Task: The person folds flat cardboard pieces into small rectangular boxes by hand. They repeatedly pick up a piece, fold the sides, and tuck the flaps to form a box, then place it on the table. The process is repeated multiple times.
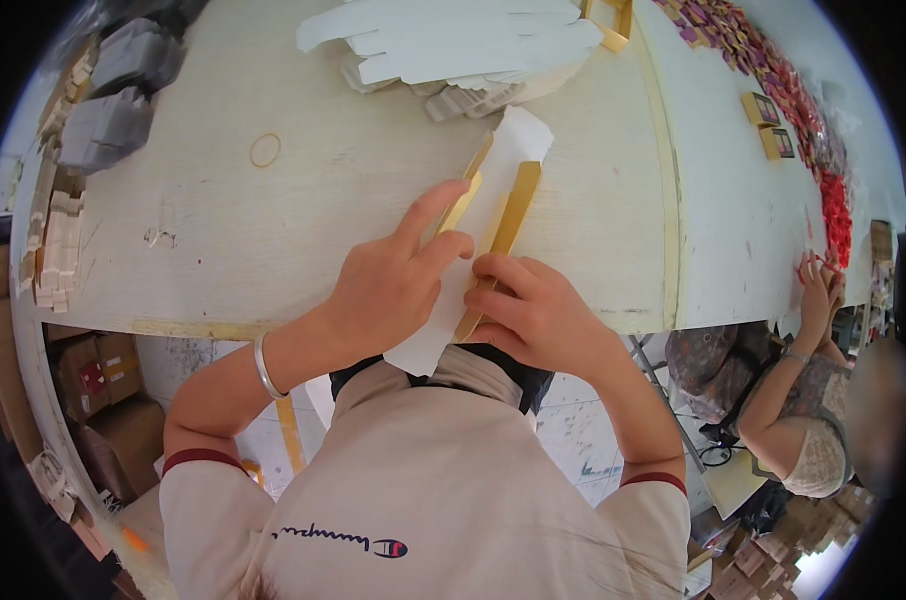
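Pale, scuffed wooden worktable (pixel 273 220): fills the upper half of the head view; its near edge runs across the middle of the frame.

Heap of white flat card blanks (pixel 453 40): at the far edge of the table, well apart from the hands. Grey folded cartons (pixel 113 90): stacked at the far left. Cream card stacks (pixel 58 245): along the left edge.

Long white die-cut card sheet with gold-coloured fold strips (pixel 503 170): lies on the table, running from the near edge, where its lower end overhangs toward the person's chest, diagonally up and right. Two gold strips show along it, one on each side of the white middle band.

Left hand (pixel 393 285): palm down on the lower part of the sheet, fingers mostly extended. The index finger is stretched along the left gold strip and pressing flat; it grips nothing. A silver bangle (pixel 265 368) sits on that wrist.

Right hand (pixel 533 310): curled, fingertips bent down onto the lower end of the right gold strip, pinching or pressing its edge. Cannot tell whether the thumb closes under it.

Another person's hands (pixel 818 285): at the right rim, holding something red.

Thin tan rubber band (pixel 266 150): lies alone on the table, left of the sheet.
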Available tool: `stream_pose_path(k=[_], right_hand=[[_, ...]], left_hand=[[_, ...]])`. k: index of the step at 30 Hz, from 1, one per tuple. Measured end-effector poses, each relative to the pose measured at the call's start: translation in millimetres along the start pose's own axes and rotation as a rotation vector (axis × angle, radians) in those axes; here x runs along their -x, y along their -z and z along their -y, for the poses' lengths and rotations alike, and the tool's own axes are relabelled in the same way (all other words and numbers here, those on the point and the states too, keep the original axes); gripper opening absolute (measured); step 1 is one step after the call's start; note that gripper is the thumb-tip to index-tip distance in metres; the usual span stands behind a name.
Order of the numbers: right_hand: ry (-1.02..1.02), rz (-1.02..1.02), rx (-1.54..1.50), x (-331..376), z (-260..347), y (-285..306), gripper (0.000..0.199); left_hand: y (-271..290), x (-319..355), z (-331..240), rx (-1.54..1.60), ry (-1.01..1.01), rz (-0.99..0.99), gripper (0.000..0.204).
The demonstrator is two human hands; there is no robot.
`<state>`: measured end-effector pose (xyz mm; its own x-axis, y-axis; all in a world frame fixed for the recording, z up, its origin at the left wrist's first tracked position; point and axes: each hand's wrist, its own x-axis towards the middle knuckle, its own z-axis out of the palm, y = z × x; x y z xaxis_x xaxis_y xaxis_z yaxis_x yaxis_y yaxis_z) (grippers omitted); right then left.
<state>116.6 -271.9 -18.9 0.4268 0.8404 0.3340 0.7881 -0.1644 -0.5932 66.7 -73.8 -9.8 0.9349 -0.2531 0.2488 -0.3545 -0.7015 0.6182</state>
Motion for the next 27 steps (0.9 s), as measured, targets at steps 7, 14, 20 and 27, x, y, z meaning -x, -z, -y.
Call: stream_pose_path(k=[7,14,20,27], right_hand=[[-0.06,-0.011,-0.096,4.9,-4.8,0.4,0.018],[-0.077,-0.009,-0.076,6.5,-2.1,4.3,0.016],[-0.119,0.022,-0.063,10.7,0.8,8.6,0.018],[-0.216,0.057,-0.11,16.5,4.3,17.0,0.024]], left_hand=[[30.1,-5.8,18.6,0.419,0.016,0.484,0.037],[34.5,-5.5,23.2,0.303,-0.171,0.47,0.032],[3.5,-9.2,12.1,0.125,-0.348,0.258,0.019],[-13.3,2.5,4.8,0.174,-0.3,0.152,0.008]])
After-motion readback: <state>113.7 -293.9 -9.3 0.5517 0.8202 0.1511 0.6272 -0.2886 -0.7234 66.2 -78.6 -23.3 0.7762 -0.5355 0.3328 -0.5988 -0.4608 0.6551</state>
